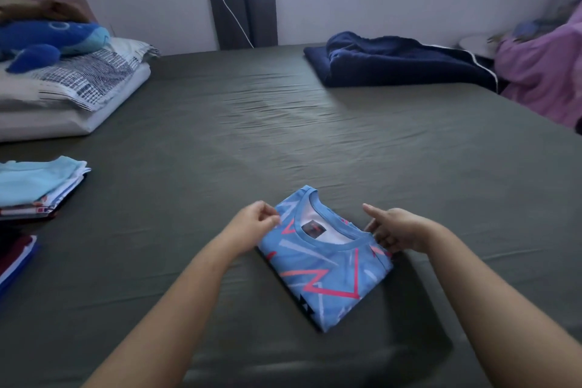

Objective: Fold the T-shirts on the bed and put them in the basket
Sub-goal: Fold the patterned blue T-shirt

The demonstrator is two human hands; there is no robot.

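1. The bed (pixel 220 135) is covered in matt olive-grey cloth, smooth but finely wrinkled across its middle.
2. The folded T-shirt (pixel 324 268) near the bed's front edge is thin, smooth printed cloth with a ribbed collar band.
3. The stack of folded shirts (pixel 37 186) at the left edge is soft matt cloth.
4. The whale toy (pixel 50 38) in the far left corner looks plush, on a smooth printed pillowcase (pixel 85 79).
5. The navy garment (pixel 400 60) at the far edge looks thick and fleecy.
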